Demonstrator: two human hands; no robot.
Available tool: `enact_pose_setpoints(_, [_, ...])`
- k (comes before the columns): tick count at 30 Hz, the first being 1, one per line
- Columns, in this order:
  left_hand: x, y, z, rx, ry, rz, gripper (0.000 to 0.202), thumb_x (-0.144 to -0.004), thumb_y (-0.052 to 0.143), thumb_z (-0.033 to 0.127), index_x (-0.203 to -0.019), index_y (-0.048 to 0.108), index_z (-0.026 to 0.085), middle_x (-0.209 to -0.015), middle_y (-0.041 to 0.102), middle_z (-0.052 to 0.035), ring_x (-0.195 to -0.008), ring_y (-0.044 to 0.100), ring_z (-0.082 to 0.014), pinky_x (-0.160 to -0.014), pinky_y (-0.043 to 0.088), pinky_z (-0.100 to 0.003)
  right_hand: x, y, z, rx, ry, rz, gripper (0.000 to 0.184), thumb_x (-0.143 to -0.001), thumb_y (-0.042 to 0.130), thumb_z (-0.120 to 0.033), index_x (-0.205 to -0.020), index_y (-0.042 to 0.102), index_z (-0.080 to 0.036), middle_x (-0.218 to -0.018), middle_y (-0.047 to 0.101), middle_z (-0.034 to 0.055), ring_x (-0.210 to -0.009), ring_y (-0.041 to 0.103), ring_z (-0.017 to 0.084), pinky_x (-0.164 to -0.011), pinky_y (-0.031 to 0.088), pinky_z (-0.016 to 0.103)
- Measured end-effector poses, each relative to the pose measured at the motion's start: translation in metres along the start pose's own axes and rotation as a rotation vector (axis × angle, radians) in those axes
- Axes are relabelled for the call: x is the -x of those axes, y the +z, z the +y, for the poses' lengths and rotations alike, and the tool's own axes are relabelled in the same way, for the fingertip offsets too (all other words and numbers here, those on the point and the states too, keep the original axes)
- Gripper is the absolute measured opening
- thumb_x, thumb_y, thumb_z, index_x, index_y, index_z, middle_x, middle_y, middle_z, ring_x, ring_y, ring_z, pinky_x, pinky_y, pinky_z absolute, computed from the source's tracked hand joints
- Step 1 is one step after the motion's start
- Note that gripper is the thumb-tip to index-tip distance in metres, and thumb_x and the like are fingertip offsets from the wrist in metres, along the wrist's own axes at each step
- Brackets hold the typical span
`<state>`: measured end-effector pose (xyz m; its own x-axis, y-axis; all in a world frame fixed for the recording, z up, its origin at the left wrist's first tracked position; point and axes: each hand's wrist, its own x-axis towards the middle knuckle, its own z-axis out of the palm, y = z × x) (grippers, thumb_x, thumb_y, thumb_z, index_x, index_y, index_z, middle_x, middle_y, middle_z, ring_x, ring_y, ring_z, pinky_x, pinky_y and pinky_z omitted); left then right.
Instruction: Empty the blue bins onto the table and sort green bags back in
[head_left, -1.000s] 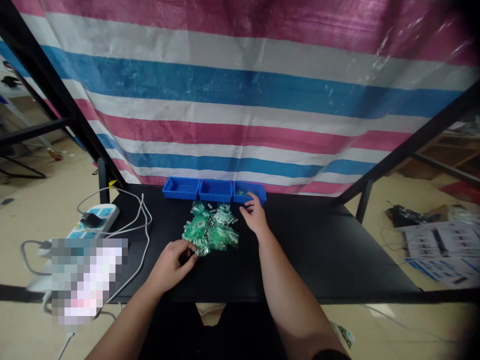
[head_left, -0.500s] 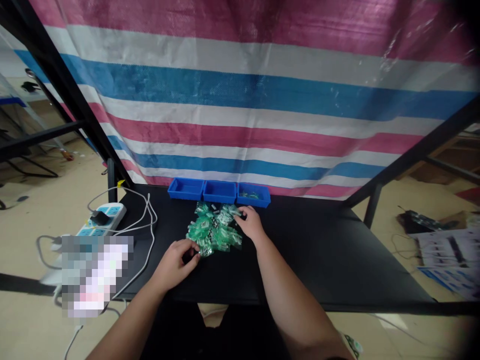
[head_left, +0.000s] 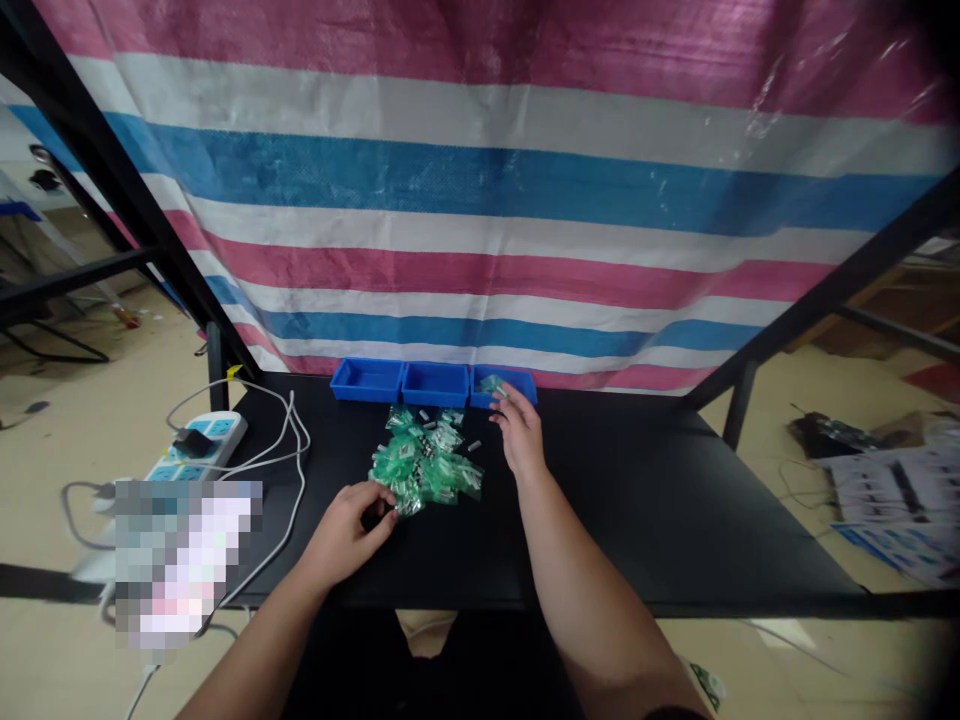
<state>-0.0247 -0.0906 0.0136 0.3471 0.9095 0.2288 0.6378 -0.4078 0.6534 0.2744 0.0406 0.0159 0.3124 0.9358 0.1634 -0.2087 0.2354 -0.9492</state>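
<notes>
A heap of small green and clear plastic packets (head_left: 409, 460) with little silvery parts lies on the black tabletop. My left hand (head_left: 356, 530) rests at the heap's near left edge, fingers curled and thumb apart from them, holding nothing that I can see. Over the right-hand blue bin (head_left: 527, 386) is my right hand (head_left: 519, 428), its fingertips pinched at a small clear greenish packet (head_left: 491, 383). My fingers and the packet hide part of what lies in that bin. A small grey cylinder (head_left: 474, 445) lies alone just right of the heap.
Two more blue bins, the left one (head_left: 367, 380) and the middle one (head_left: 435, 384), stand in the same row at the table's back. A power strip (head_left: 199, 445) with white cables (head_left: 300, 470) occupies the left side. A striped sheet (head_left: 487, 270) hangs behind.
My right hand has moved from the heap's right edge up and right to the right-hand bin, with a small packet at its fingertips. My left hand has stayed put.
</notes>
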Motion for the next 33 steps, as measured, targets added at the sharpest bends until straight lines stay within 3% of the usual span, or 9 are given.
enact_pose_setpoints(2, [0.000,0.000,0.000,-0.002,0.002,0.000,0.014,-0.094,0.057,0.033,-0.099,0.063,0.022,-0.082,0.064,-0.0018,-0.080,0.062,-0.0186,-0.083,0.043,-0.033,-0.004,-0.004,0.002,0.090,-0.104,-0.003,0.052,-0.080,0.068,-0.047,-0.126,0.066,-0.023,-0.124,0.068,0.0116,-0.097,0.066,0.021,-0.072,0.055,0.031])
enact_pose_setpoints(4, [0.000,0.000,0.000,-0.006,0.006,0.000,0.014,-0.094,0.057,0.033,-0.099,0.063,0.022,-0.082,0.065,-0.0021,-0.080,0.062,-0.0188,-0.083,0.043,-0.033,-0.009,-0.009,0.006,0.186,-0.132,-0.013,0.058,-0.080,0.068,-0.046,-0.133,0.063,-0.023,-0.125,0.068,0.0114,-0.090,0.065,0.020,-0.066,0.054,0.029])
enact_pose_setpoints(9, [0.000,0.001,-0.002,-0.005,0.007,0.000,0.013,-0.094,0.058,0.033,-0.099,0.063,0.022,-0.083,0.065,-0.0021,-0.081,0.063,-0.0189,-0.082,0.043,-0.033,-0.017,-0.019,0.016,0.262,0.088,-0.007,0.081,-0.070,0.073,-0.047,-0.145,0.051,-0.023,-0.104,0.070,0.0064,-0.066,0.057,0.015,-0.044,0.039,0.022])
enact_pose_setpoints(15, [0.000,0.000,0.000,0.000,0.010,0.012,0.013,-0.094,0.058,0.032,-0.100,0.063,0.022,-0.083,0.066,-0.0024,-0.080,0.063,-0.0189,-0.082,0.044,-0.033,-0.010,-0.021,0.012,0.405,-0.052,-0.035,0.050,-0.076,0.069,-0.047,-0.118,0.068,-0.020,-0.086,0.065,0.0016,-0.063,0.053,0.014,-0.056,0.044,0.026])
enact_pose_setpoints(20, [0.000,-0.001,0.003,0.013,-0.010,0.009,0.012,-0.093,0.058,0.031,-0.098,0.063,0.022,-0.083,0.065,-0.0015,-0.080,0.062,-0.0181,-0.082,0.043,-0.033,0.012,-0.003,0.010,0.761,-0.216,-0.395,0.033,-0.082,0.070,-0.043,-0.106,0.076,-0.022,-0.084,0.062,0.0029,-0.068,0.055,0.016,-0.067,0.047,0.030])
enact_pose_setpoints(23, [0.000,-0.001,0.002,0.017,-0.019,0.003,0.012,-0.094,0.058,0.031,-0.098,0.063,0.022,-0.082,0.064,-0.0012,-0.079,0.061,-0.0177,-0.081,0.042,-0.033,0.022,0.009,0.011,0.874,-0.258,-0.463,0.019,-0.080,0.073,-0.037,-0.092,0.078,-0.024,-0.084,0.062,0.0033,-0.075,0.059,0.018,-0.074,0.047,0.031])
enact_pose_setpoints(27, [0.000,-0.001,0.001,0.024,-0.019,-0.004,0.012,-0.094,0.058,0.031,-0.099,0.063,0.021,-0.083,0.064,-0.0012,-0.080,0.061,-0.0176,-0.081,0.042,-0.033,0.022,0.015,0.015,0.640,-0.146,-0.379,0.016,-0.081,0.069,-0.036,-0.084,0.074,-0.021,-0.066,0.057,-0.0013,-0.061,0.053,0.014,-0.061,0.043,0.028])
enact_pose_setpoints(31, [-0.001,-0.002,0.001,0.026,-0.021,-0.003,0.012,-0.094,0.058,0.031,-0.099,0.063,0.022,-0.083,0.064,-0.0006,-0.081,0.061,-0.0175,-0.084,0.041,-0.033,0.014,0.012,0.014,0.215,0.075,-0.134,0.030,-0.076,0.074,-0.046,-0.088,0.069,-0.018,-0.055,0.054,-0.0059,-0.047,0.046,0.010,-0.047,0.035,0.023])
enact_pose_setpoints(33, [-0.001,-0.001,0.001,0.021,-0.020,-0.003,0.012,-0.093,0.058,0.031,-0.100,0.063,0.022,-0.083,0.064,-0.0004,-0.081,0.061,-0.0175,-0.084,0.042,-0.033,0.010,0.010,0.012,0.090,0.074,-0.018,0.036,-0.075,0.076,-0.047,-0.094,0.068,-0.018,-0.056,0.058,-0.0050,-0.045,0.049,0.010,-0.044,0.034,0.021])
